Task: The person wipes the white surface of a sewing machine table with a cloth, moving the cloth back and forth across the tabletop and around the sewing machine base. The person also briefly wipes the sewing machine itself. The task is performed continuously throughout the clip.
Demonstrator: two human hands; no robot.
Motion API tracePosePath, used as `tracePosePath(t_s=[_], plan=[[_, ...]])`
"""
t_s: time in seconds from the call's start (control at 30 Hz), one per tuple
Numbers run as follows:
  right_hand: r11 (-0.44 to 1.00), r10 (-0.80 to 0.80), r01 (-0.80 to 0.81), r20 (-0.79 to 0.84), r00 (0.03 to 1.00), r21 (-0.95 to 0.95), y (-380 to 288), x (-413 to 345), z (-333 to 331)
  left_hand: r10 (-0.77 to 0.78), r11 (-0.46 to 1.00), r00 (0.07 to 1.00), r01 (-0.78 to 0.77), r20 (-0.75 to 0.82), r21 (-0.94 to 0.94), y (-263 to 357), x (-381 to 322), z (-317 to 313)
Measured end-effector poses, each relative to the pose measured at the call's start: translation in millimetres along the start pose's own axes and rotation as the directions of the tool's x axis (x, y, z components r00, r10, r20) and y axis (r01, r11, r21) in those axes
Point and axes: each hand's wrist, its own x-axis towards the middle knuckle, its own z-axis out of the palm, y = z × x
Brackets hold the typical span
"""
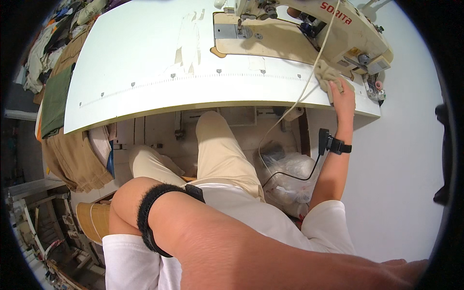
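Note:
At the table's right end, my right hand (342, 97) grips a crumpled beige cloth (327, 78) and presses it close to the tabletop. The cloth lies just in front of the base of a cream Sorita sewing machine (337, 25). A black strap with a small device (331, 142) is around my right wrist. My left forearm crosses very near the camera, with a black fuzzy band (146, 214) on it. Only a dark, blurred part of my left hand (402, 270) shows at the lower right rim, and its fingers are not clear.
A printed ruler scale runs along the front of the white table (145, 58). A white cable (306, 85) hangs over its edge. Folded garments (72, 156) drape at the left, below a clothes heap (47, 47). Plastic bags (293, 174) sit under the table.

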Motion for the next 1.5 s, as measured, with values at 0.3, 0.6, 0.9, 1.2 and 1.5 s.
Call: tracePosePath(t_s=[0.3, 0.6, 0.9, 1.2, 1.5], plan=[[0.996, -0.076, 0.079, 0.052, 0.996, -0.042, -59, -18, 22, -0.061, 0.995, 0.998, 0.064, 0.029, -0.083, -11, 7, -4], [0.969, 0.201, -0.217, -0.128, 0.971, -0.122, 82, 48, 0, -0.156, 0.921, 0.975, 0.202, 0.159, -0.333, -2, 14, -16], [0.901, -0.434, 0.434, -0.042, 0.9, -0.016, -89, -41, 39, -0.311, 0.924, 0.935, 0.34, 0.172, -0.176, -12, 18, -66], [0.989, 0.135, -0.139, -0.059, 0.989, -0.056, 75, 26, -18, -0.14, 0.412, 0.748, 0.64, -0.648, 0.649, 81, -94, -145], [0.992, 0.008, -0.056, -0.384, 0.923, -0.113, 136, 27, -18, 0.522, -0.209, 0.517, 0.848, -0.678, 0.486, 177, -218, -237]])
